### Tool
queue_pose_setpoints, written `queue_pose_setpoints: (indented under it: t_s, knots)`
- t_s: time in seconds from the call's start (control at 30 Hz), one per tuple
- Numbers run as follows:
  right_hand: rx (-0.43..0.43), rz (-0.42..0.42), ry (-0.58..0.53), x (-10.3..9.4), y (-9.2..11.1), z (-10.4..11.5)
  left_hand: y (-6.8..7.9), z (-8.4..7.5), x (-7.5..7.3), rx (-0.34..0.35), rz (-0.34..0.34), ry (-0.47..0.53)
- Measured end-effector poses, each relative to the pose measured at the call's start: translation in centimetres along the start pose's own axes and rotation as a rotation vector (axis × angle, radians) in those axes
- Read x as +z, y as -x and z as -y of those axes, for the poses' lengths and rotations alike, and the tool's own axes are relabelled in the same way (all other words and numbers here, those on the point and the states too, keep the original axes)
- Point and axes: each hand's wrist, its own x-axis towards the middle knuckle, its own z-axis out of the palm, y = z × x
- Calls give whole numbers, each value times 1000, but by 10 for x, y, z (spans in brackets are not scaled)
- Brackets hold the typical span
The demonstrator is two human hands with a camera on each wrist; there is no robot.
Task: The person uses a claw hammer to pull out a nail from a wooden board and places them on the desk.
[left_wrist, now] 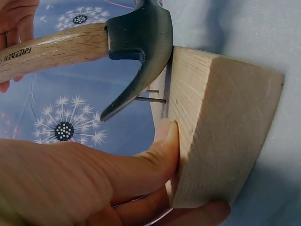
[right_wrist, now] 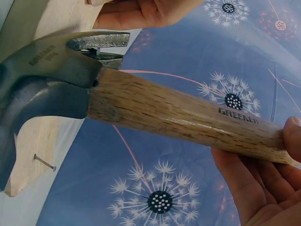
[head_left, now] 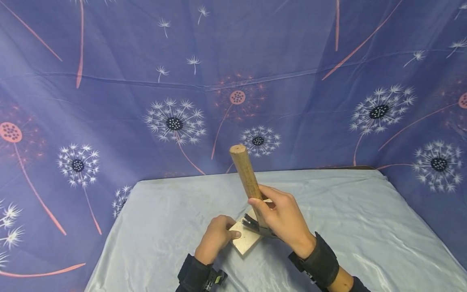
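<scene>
A claw hammer (head_left: 245, 172) with a wooden handle stands handle-up over a pale wooden block (head_left: 246, 245). My right hand (head_left: 286, 215) grips its handle, thumb on one side and fingers on the other. The dark metal head (left_wrist: 146, 35) is at the block's top face, and its claw reaches over thin nails (left_wrist: 153, 100) that stick out of the wood. In the right wrist view another nail (right_wrist: 44, 162) stands free of the claw. My left hand (head_left: 215, 237) holds the block's near left end, with the thumb on the top face and fingers around the edge.
The block rests on a table covered with a light blue cloth (head_left: 171, 211). Behind it hangs a purple-blue curtain (head_left: 292, 81) with dandelion prints. Dark straps (head_left: 321, 261) carrying cameras wrap both wrists.
</scene>
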Motion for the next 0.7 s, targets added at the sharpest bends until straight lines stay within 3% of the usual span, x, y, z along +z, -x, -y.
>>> queue_pose_setpoints:
  t_s: [0.1,0.33,0.43,0.7]
  knots:
    - [16,-53,-39,-6,2,-4,0,1,-1,19,6,1]
    - [59,-283,-225,-37,-3,-2,2,2,-7,4,36,8]
    - [46,-285,-273,-45,-6,1,2,3,-6,18,23,-6]
    - [29,-307,-272,-52,-4,-3,2,2,-3,43,21,-12]
